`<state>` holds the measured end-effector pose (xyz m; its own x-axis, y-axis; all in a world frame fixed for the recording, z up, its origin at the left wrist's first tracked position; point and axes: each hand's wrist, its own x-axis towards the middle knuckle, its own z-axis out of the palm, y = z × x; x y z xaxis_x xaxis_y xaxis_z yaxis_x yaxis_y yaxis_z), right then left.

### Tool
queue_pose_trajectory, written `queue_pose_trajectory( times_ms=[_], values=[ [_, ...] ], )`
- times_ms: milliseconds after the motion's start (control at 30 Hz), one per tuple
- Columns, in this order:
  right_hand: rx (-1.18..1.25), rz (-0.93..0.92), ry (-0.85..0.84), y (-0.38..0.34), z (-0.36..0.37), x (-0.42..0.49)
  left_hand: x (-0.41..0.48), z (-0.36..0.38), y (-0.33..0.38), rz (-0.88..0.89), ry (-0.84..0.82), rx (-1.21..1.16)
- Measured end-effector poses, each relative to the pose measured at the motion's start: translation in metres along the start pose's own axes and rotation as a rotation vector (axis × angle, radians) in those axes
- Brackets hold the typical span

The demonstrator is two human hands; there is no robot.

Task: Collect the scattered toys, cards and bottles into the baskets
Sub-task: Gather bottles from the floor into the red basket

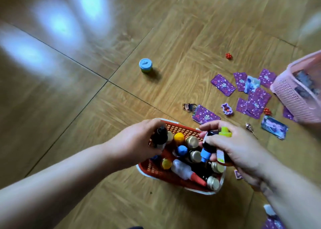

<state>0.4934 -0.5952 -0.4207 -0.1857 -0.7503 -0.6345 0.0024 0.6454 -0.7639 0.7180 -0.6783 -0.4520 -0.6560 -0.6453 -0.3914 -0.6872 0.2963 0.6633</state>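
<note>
The left hand curls around a dark bottle with a black cap, holding it over the near-left corner of a red basket. The right hand grips two bottles at once: a dark bottle with a blue cap pointing down toward the basket, and a bottle with a yellow-green cap pointing up between the fingers.

The red basket sits on the wooden floor directly beneath both hands. It is crowded with bottles, among them a yellow-capped bottle, several gold-capped bottles, and a white bottle with a red tip lying on its side.

Beyond the right hand, purple cards lie scattered on the floor, most face down. A small purple toy and a tiny figure lie among them. One face-up card lies just to the right of the right hand.

Farther right, past the cards, a pink basket stands at the frame's edge; its contents are too blurred to make out.

Well ahead of the left hand, a small jar with a blue lid stands upright alone. A small red toy lies far ahead of the right hand.
</note>
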Motion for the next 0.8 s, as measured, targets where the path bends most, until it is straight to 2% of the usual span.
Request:
queue_pose_trajectory(
  times_ms=[167, 300, 433, 567, 800],
  values=[
    [-0.016, -0.017, 0.039, 0.006, -0.001, -0.002, 0.007, 0.017, -0.010, 0.150, -0.020, 0.101],
    [0.131, 0.030, 0.027, 0.011, 0.002, -0.005, 0.004, 0.021, -0.012, 0.187, 0.041, 0.142],
    [0.260, 0.068, 0.022, 0.016, 0.002, -0.007, 0.005, 0.016, -0.020, 0.209, 0.148, 0.293],
    [0.288, 0.105, 0.045, 0.018, 0.003, -0.011, 0.008, 0.013, -0.023, 0.299, 0.219, 0.428],
    [0.290, 0.106, 0.014, 0.017, 0.008, -0.013, 0.007, 0.020, -0.032, 0.304, 0.166, 0.458]
  ],
)
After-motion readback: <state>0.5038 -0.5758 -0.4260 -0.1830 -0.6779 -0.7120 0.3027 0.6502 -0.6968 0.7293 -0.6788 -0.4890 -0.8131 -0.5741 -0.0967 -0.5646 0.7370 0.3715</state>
